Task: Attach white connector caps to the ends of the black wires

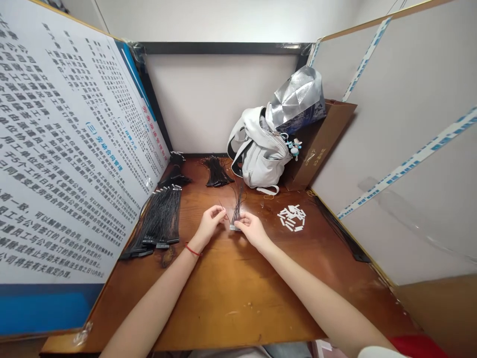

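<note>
My right hand [250, 226] pinches a small light connector [234, 227] on the wooden table [231, 293], with a fan of thin dark wires [237, 206] standing up from it. My left hand [211, 219], with a red string on its wrist, is closed in a pinch on a single thin dark wire [224, 211] just left of the connector. Both hands meet near the table's middle.
Finished bundles of black wires [160, 223] lie in a row at the left, with more [216, 171] at the back. Several small white connectors [292, 218] lie to the right. A grey backpack [261, 154] and silver bag [298, 97] sit at the back. Printed boards wall in the table.
</note>
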Tool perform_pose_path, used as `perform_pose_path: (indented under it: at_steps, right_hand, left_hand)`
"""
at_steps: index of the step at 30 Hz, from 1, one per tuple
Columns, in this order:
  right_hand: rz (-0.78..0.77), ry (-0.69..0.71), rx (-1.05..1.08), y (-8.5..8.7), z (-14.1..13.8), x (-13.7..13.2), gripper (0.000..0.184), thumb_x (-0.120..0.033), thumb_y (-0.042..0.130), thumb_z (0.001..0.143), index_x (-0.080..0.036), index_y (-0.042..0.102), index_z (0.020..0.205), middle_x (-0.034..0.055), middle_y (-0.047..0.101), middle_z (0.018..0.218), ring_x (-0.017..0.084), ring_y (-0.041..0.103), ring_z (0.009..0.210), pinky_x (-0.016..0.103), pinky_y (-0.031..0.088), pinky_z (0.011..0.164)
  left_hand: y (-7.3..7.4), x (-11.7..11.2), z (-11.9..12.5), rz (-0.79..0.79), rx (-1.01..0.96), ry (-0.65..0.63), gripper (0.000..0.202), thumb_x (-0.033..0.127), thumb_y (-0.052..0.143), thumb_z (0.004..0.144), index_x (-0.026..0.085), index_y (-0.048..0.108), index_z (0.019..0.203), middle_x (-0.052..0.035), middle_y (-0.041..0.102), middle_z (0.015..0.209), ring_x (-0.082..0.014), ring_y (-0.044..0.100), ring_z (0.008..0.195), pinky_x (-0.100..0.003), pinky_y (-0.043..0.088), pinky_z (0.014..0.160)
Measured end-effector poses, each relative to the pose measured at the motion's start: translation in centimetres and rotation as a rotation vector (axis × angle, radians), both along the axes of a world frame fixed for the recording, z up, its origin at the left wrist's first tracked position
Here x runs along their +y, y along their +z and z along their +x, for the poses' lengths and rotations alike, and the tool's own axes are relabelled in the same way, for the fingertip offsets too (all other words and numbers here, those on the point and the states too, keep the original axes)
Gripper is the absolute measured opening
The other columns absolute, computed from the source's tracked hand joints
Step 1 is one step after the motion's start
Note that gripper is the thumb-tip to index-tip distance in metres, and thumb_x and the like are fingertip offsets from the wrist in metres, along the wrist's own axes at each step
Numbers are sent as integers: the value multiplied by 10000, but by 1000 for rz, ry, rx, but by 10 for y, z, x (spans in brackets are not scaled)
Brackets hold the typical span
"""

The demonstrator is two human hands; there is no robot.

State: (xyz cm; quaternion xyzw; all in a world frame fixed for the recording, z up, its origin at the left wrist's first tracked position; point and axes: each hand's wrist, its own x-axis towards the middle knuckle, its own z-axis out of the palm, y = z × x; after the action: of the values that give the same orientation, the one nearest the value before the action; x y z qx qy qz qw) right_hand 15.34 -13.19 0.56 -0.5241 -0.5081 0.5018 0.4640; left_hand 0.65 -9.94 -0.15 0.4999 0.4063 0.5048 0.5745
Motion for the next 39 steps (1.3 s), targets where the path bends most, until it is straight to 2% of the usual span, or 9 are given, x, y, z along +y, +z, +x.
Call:
perform_pose_path:
  at_steps: [7,12,18,22,28,30,34,36,39]
  right_hand:
    - [-63,52,-263,5,14,-28,170,-187,593,642,-168,551,806,-61,530,552,98,511,497,220,408,544]
    - [-71,127,-324,7,21,-32,264,-164,602,666,-141,591,929,-45,540,603,96,521,532,215,421,565]
    - [-84,158,-356,12,14,-12,265,-111,548,727,-130,596,987,-47,531,629,77,488,516,197,393,546]
    - [-103,214,-338,10,9,-25,276,-99,541,746,-117,588,1017,-35,563,615,97,531,558,198,406,563]
    - [151,246,-547,17,17,-51,160,-187,534,832,-155,630,956,15,620,719,124,559,626,229,431,629]
    - [268,181,-687,22,36,-45,163,-238,506,866,-175,652,829,36,620,762,152,568,715,258,436,698]
    - [334,-226,-1045,28,90,-22,170,-193,485,860,-174,654,870,92,595,881,224,551,870,331,419,804]
    - [280,-255,-1174,25,109,-15,148,-216,514,849,-170,655,842,108,585,908,243,545,879,338,422,779]
    - [224,-231,-1263,18,119,-12,135,-188,507,843,-173,637,811,103,588,897,239,550,865,323,423,733]
  left_hand:
    - [1,42,-5,-109,-255,239,403,379,777,486,131,569,726,-10,590,653,-80,549,589,-175,368,530]
    - [-2,64,-6,-92,-334,311,410,343,793,478,120,597,761,-7,599,649,-61,537,555,-169,366,526]
    - [-8,68,-10,-21,-407,346,363,310,783,517,141,623,797,5,593,649,-61,542,569,-171,384,535]
    - [-7,67,-10,-36,-371,356,354,284,789,490,140,643,779,-22,622,721,-81,560,627,-188,404,573]
    - [-10,69,-9,-31,-275,330,408,242,774,479,139,672,860,-65,652,868,-95,553,667,-239,434,659]
    - [-11,70,-9,-26,-251,324,400,260,772,479,142,672,847,-70,655,895,-88,547,653,-231,432,637]
    - [-11,73,-6,12,-213,330,361,319,773,487,142,666,783,-53,655,824,-79,539,617,-200,419,579]
    - [-11,74,-4,22,-203,344,366,347,775,485,138,667,765,-41,644,752,-80,535,599,-191,406,552]
    - [-10,76,-2,25,-188,356,380,369,780,468,128,669,740,-34,629,684,-92,531,589,-199,395,539]
